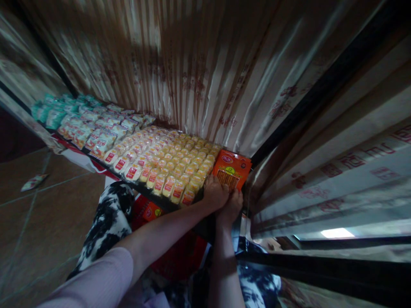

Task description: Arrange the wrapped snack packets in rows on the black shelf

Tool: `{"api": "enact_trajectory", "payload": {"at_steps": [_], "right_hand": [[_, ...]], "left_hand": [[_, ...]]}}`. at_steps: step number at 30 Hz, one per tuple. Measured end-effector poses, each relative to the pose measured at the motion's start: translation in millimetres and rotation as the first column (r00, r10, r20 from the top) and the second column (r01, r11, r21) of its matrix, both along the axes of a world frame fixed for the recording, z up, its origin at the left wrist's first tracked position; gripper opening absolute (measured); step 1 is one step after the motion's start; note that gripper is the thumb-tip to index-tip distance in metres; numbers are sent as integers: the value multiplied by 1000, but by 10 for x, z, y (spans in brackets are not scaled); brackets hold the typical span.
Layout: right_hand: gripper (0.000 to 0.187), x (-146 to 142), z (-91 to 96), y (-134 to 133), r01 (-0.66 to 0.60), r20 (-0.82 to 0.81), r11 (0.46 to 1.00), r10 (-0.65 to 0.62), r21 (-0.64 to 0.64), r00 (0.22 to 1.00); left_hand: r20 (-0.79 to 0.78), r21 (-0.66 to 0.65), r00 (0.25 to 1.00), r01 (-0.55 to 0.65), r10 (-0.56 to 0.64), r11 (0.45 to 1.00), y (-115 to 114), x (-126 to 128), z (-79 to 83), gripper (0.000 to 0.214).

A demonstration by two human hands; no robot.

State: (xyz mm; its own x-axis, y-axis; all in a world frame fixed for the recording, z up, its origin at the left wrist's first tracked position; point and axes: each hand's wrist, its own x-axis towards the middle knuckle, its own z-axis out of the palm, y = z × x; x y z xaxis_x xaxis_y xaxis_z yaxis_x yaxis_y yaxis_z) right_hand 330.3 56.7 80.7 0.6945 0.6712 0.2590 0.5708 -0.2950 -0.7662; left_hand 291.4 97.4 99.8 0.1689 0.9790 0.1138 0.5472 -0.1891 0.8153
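At the right end of the shelf (147, 191) stands an orange snack packet (231, 167) with a brown strip-like food showing on its front. My left hand (215, 193) grips its lower left edge, fingers curled against the front. On its lower right edge, my right hand (234, 205) is closed, close beside the left. Directly left of the packet are rows of small yellow-wrapped snack packs (183, 171). Both hands hide the packet's bottom edge, and the thumbs are partly hidden.
Farther left on the shelf lie white snack bags (102, 137) and green bags (54, 117). Pleated printed curtains (180, 64) hang behind, with a dark post (289, 124) at right. Below the shelf is another orange packet (151, 211). A small packet (34, 182) lies on the tiled floor.
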Motion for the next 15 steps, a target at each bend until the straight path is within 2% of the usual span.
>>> {"api": "enact_trajectory", "payload": {"at_steps": [6,10,15], "right_hand": [[55,36,-29,29,-11,17,1000,11,-26,1000],[56,49,-67,27,-31,38,999,31,-13,999],[51,59,-113,18,-40,60,999,39,8,997]], "left_hand": [[82,43,997,-9,5,999,-12,28,-47,41],[34,38,999,2,-4,999,-25,20,-22,46],[0,43,999,32,-32,999,-37,0,6,41]]}}
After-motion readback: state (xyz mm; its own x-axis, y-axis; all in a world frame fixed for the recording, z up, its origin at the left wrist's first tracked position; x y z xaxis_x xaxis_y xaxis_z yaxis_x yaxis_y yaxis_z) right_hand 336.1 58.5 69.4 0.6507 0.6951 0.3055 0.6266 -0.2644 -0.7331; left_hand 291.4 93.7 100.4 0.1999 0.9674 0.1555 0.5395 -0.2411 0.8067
